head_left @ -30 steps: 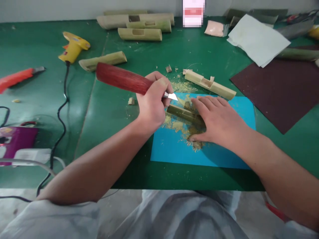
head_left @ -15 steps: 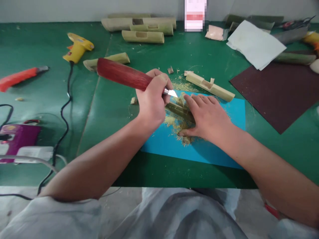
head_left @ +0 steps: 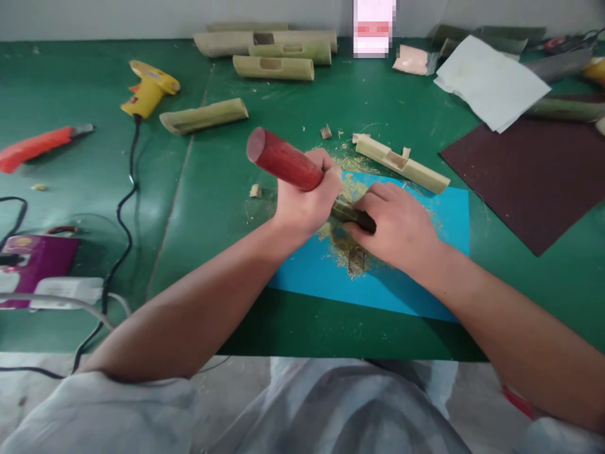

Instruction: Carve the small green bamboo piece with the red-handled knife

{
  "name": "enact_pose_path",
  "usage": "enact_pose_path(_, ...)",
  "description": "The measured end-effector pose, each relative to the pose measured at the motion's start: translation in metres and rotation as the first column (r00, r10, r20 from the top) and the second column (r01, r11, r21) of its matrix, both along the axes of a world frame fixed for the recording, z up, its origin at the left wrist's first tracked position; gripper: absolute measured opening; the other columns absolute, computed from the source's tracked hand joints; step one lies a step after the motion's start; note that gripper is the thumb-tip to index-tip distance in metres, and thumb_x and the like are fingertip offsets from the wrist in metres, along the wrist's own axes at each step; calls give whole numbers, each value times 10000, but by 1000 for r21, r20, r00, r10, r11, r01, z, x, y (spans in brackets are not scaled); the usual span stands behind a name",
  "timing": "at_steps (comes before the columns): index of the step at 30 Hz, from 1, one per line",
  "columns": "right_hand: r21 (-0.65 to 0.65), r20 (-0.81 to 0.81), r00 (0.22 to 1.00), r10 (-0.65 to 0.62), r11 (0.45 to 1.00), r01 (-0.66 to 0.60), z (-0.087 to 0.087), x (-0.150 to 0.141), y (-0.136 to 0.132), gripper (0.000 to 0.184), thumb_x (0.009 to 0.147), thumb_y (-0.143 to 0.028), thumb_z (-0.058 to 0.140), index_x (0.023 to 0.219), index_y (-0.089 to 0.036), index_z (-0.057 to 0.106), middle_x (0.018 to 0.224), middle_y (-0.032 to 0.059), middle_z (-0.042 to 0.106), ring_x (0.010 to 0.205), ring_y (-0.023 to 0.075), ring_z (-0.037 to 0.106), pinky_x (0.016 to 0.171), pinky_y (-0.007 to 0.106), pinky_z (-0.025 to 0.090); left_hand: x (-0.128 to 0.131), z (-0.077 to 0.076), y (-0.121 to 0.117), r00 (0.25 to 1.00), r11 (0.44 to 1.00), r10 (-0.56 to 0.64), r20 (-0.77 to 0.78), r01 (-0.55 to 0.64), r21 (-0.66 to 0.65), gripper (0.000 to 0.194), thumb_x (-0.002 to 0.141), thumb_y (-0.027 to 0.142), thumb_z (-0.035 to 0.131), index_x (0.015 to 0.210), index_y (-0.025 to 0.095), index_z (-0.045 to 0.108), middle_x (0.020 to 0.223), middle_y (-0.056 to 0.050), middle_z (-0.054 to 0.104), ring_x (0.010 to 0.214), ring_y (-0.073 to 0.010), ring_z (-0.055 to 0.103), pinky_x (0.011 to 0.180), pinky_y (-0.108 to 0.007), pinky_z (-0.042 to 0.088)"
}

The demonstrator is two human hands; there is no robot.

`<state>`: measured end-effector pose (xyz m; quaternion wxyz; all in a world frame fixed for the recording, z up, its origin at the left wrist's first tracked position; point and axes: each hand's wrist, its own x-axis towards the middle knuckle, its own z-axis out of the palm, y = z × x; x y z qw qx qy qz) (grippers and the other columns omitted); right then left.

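My left hand (head_left: 307, 195) is wrapped round the red wooden handle of a carving knife (head_left: 286, 161). Its butt end tilts up toward me, and the blade is hidden behind the hand. Close by, my right hand (head_left: 401, 217) grips the right end of a dark green bamboo piece (head_left: 347, 211), thumb on the near side and fingers on the far side. The bamboo lies over a blue sheet (head_left: 307, 271) strewn with shavings (head_left: 357, 258). Just beyond my right hand rests a pale bamboo tube (head_left: 401, 164) with a rectangular notch cut in it.
Notched bamboo tubes (head_left: 273, 68) line the back edge, and another tube (head_left: 204, 116) lies nearer. On the left are a yellow glue gun (head_left: 152, 88), an orange-handled tool (head_left: 40, 146) and a purple box (head_left: 42, 258). White paper (head_left: 491, 82) and a dark brown sheet (head_left: 524, 183) lie right.
My left hand has moved slightly right and turned the knife, so its handle now points more toward me and the blade is out of sight. My right fingers have curled in round the bamboo.
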<state>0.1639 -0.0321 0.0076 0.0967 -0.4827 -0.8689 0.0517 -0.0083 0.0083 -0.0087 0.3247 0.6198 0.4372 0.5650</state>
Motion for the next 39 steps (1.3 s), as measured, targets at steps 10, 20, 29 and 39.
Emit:
enact_pose_path(10,41,-111,994,-14,999,19,-10,1,-3,131,895,-310,603,940,-194,646,976,110,689,890,265,596,724,376,381,0,-1,-3,996,997,-62,-61,64,38,346,834,177,658,547,198,466,552,36,422,534,-89,394,568,-287,359)
enact_pose_path(20,3,-86,996,18,1000,-18,-9,2,0,207,966,-379,622,954,-181,682,975,105,691,901,259,590,724,367,368,-3,-1,0,979,987,-131,-153,143,72,268,810,126,602,572,201,505,574,34,479,544,-101,439,574,-299,353)
enact_pose_path(29,-57,-142,989,39,997,-48,-8,3,5,212,984,-358,602,899,-181,682,936,96,682,885,245,590,748,363,389,-5,5,5,960,967,-253,-119,256,2,226,695,116,556,493,203,503,492,26,460,476,-96,397,485,-290,298)
enact_pose_path(39,12,-133,990,56,998,-55,-12,4,2,187,968,-348,642,951,-166,684,970,113,690,933,264,608,776,369,408,1,4,4,990,990,-140,-32,140,-1,244,709,104,583,503,211,508,482,37,445,475,-97,409,509,-295,339)
